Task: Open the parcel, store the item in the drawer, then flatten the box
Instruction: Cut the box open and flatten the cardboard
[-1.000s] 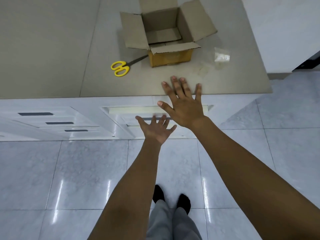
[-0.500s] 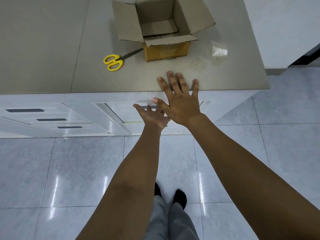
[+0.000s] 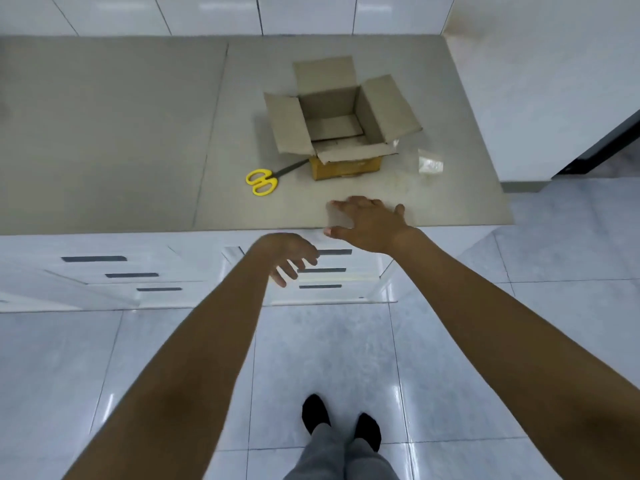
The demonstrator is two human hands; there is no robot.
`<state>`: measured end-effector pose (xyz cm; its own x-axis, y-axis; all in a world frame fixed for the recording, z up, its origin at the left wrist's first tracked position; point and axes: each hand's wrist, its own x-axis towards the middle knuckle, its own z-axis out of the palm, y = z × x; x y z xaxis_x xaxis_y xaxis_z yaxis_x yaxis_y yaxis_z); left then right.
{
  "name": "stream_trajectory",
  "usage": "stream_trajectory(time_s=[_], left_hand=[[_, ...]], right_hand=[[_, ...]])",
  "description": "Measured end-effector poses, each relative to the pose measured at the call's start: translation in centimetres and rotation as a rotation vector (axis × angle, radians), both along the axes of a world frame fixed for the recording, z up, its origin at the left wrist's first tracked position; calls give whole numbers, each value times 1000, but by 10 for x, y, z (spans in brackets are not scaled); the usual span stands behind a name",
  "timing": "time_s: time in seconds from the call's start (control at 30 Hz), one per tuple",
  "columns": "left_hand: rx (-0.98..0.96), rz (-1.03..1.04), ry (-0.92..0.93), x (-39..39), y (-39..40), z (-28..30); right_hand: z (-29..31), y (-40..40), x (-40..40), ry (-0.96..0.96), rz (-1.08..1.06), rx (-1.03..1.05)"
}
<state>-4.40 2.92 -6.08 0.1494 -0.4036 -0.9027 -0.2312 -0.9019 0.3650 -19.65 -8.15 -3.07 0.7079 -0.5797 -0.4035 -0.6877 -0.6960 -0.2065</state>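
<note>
An open cardboard box (image 3: pixel 341 117) stands on the grey counter (image 3: pixel 138 133), all of its flaps spread and nothing visible inside. My right hand (image 3: pixel 369 223) hovers over the counter's front edge, fingers loosely curved and holding nothing. Lower down, my left hand (image 3: pixel 289 254) hangs in front of the white drawers (image 3: pixel 325 271), fingers apart and drooping, also holding nothing. The drawers look pushed in, with dark slot handles showing. The parcel's item is not in sight.
Yellow-handled scissors (image 3: pixel 263 180) lie left of the box. A piece of clear tape or plastic (image 3: pixel 429 164) lies to its right. More drawers (image 3: pixel 114 271) sit at the left. Glossy floor tiles and my feet (image 3: pixel 341 424) are below.
The drawer that stood slightly open is now pushed in. Both hands have drawn back from it and relaxed, the left one drooping. The view has tilted up toward the back wall.
</note>
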Motion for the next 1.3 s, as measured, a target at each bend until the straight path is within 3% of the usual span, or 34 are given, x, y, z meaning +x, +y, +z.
stream_trajectory(time_s=[0.1,0.17,0.33,0.4,0.53,0.73,0.93,1.17,1.3], left_hand=[[-8,-104,-4,21,-7,47],[-80,-98,-140,30,-17,74],[-602,-67,-952,29,-36,103],[-732,-111,-1053,27,-41,103],[-541,-384,-886,25,-56,89],[-432,-273,-825,27,-86,79],[-545,-221,-746,33,-114,69],[-647,299,-328,39,-128,92],[-591,282,-395,51,-140,124]], right_hand=[[15,-2,6,23,8,-34],[26,-5,7,-10,8,-61],[51,-18,4,-88,-20,-71],[60,-23,2,-107,-22,-70],[71,-37,-4,-145,-28,-69],[84,-68,0,-187,44,-101],[82,-101,13,-266,169,-249],[83,-129,17,-277,312,-481],[88,-140,19,-399,305,-407]])
